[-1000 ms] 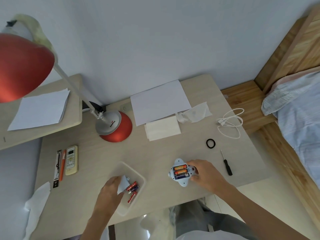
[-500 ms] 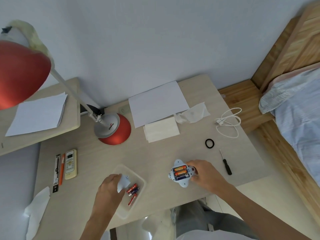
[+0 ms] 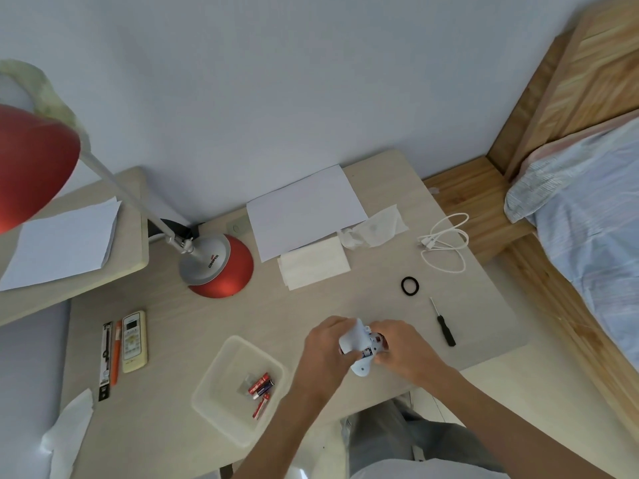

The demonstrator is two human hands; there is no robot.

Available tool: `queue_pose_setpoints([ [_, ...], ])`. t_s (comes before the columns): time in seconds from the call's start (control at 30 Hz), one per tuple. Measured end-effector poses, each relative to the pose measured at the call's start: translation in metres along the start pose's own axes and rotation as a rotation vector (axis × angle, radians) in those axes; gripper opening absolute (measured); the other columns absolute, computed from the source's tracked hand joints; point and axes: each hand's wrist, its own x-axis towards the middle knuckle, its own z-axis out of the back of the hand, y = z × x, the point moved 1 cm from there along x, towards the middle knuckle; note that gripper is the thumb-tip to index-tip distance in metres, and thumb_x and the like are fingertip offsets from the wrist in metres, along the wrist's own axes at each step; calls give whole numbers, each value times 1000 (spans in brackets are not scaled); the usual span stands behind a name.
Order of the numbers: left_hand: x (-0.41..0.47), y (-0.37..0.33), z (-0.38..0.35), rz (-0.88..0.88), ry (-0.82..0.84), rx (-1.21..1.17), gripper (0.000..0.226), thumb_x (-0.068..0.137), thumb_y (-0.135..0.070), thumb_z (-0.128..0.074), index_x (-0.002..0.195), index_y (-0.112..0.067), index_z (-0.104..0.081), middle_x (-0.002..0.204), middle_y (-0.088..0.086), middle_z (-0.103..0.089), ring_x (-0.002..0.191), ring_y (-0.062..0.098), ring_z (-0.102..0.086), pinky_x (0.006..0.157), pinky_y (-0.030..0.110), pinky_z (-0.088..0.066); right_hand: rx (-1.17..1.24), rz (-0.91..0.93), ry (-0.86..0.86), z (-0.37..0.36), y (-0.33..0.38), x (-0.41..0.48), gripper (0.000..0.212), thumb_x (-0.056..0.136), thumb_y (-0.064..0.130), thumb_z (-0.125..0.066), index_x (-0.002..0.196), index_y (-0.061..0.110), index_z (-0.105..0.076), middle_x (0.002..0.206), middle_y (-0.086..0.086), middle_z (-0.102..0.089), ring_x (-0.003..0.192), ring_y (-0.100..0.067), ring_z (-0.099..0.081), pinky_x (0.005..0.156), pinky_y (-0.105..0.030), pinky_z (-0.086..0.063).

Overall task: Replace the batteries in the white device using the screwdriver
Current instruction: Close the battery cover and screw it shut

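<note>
Okay, both hands are on the white device (image 3: 359, 345), near the front edge of the desk (image 3: 193, 326); it is tilted, and I cannot tell whether it rests on the desk or is raised off it; left hand (image 3: 325, 352) wraps its left side, fingers curled and clamped on the white shell; right hand (image 3: 404, 352) grips the right end, fingers bent and closed on it; a bit of red-orange shows in the open part between the hands, too small to read; screwdriver (image 3: 442, 323) lies untouched on the desk just right of the right hand, black handle toward the front edge; black ring (image 3: 410, 285) behind it, white cable (image 3: 444, 242) further back; clear tray (image 3: 221, 368) left of the left hand, with loose red batteries (image 3: 261, 388) inside; remote (image 3: 134, 340) and orange pen (image 3: 116, 354) far left; red lamp base (image 3: 224, 271) behind; paper sheet (image 3: 304, 210) by the wall.
</note>
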Motion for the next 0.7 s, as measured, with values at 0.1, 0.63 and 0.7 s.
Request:
queue_pose_setpoints([
  [0.1, 4, 5, -15, 29, 30, 11, 56, 79, -30, -86, 132, -20, -72, 131, -8, -70, 111, 11, -66, 92, 8, -42, 4, 3, 3, 1, 1, 0, 27, 83, 21, -72, 105, 33, -64, 92, 15, -63, 84, -5, -58, 77, -19, -43],
  [0.63, -5, 33, -30, 66, 88, 109, 58, 87, -23, -84, 141, -23, -65, 144, -4, -63, 127, 12, -59, 109, 26, -47, 50, 52, 17, 4, 6, 2, 40, 86, 17, -73, 121, 35, -70, 99, 14, -74, 89, -7, -68, 85, -28, -60],
  [0.7, -3, 34, -31, 68, 102, 121, 58, 87, -24, -83, 142, -23, -64, 143, -3, -62, 126, 13, -58, 108, 26, -47, 55, 61, 20, 5, 6, 2, 40, 86, 15, -73, 121, 34, -70, 99, 12, -75, 89, -10, -69, 84, -29, -61],
])
